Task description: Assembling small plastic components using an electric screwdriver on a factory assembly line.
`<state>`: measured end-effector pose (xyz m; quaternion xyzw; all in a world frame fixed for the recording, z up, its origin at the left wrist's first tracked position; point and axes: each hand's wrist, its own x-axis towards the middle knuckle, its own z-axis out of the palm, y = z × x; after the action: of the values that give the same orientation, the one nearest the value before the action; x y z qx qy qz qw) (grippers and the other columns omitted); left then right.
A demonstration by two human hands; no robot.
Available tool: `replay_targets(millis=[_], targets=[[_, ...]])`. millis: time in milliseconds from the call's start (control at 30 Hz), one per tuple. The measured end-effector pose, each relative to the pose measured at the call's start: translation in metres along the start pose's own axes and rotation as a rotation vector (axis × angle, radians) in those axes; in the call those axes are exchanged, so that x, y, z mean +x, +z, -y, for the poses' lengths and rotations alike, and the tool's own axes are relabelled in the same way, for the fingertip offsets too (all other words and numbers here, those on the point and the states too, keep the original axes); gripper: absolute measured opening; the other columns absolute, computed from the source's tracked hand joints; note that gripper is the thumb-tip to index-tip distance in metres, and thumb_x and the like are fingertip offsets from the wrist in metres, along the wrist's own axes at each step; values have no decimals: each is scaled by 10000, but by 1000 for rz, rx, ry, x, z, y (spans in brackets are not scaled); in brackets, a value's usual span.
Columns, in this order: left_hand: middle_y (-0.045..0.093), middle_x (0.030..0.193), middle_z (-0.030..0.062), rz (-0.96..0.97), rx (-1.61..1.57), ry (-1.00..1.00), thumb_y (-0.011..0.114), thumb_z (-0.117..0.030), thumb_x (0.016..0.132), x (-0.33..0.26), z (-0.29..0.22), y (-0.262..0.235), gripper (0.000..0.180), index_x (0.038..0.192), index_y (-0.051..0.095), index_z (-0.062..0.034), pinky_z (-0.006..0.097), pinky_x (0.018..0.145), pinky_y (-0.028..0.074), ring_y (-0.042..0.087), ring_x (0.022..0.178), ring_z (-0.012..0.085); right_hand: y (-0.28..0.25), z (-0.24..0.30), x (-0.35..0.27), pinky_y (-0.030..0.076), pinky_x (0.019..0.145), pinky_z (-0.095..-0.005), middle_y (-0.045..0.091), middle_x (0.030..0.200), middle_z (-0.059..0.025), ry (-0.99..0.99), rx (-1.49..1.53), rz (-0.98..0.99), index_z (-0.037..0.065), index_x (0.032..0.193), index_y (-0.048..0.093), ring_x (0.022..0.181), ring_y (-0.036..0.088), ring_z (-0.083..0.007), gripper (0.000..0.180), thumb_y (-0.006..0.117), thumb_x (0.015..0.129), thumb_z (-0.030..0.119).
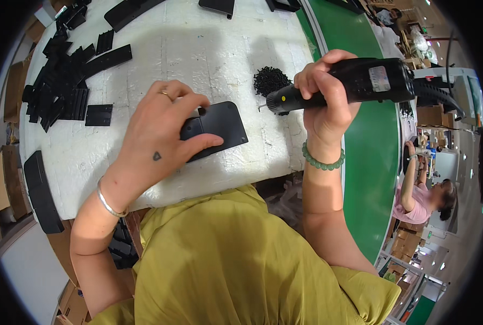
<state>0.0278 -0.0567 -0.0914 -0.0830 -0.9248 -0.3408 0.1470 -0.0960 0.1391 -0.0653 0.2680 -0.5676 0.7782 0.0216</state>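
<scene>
My left hand (168, 124) grips a flat black plastic part (226, 123) with rounded corners, thumb lying across its face and fingers curled at its far left edge. The part rests on the white-covered table in front of me. In my right hand (331, 89) is a black electric screwdriver (366, 81), held sideways with its bit pointing left. The bit's tip is beside a heap of small black screws (271, 81). My fingers wrap around the screwdriver's body, and a cable runs from its right end.
Many black plastic pieces (62, 81) are piled on the white table (160, 59) at the left. More black panels (133, 12) lie along its far edge, and one (42, 189) at the near left. A green surface (368, 200) runs along the right; beyond it a person in pink (415, 203) works.
</scene>
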Motion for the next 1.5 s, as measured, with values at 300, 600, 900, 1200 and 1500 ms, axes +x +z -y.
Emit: replay_targets(millis=[300,600,900,1200,1500], targets=[[605,879,74,4,-45,160,753,-190,669,18,-15,30,280,886,649,-46,371,819,418,520,951,282,7,49,-15,403,545,-302,441,637,-48,-114,281,246,36,1098,402,492,438,-140,352,508,762,40],[602,735,18,-94,-209,189,718,-104,684,20,-23,30,97,745,650,-73,343,749,445,545,858,244,13,85,-20,379,587,-229,471,612,64,-114,194,465,105,1029,424,511,465,-49,325,553,731,98],[581,716,11,-181,-232,180,710,-118,700,11,-24,32,91,744,644,-71,301,699,448,535,821,219,18,88,-24,378,559,-215,476,595,65,-135,220,418,105,1002,444,497,464,-55,327,571,702,85],[573,724,23,-197,-176,322,687,-87,693,2,-20,31,109,780,623,-70,320,695,467,569,857,232,25,85,-26,392,518,-177,504,571,80,-124,251,431,115,964,456,475,486,-34,298,587,697,88],[596,757,-1,-378,-30,309,675,-58,645,-16,-10,28,144,775,616,-72,327,679,471,583,835,227,44,83,-28,387,495,-172,505,564,72,-129,181,503,124,970,453,450,477,-32,308,611,707,94]])
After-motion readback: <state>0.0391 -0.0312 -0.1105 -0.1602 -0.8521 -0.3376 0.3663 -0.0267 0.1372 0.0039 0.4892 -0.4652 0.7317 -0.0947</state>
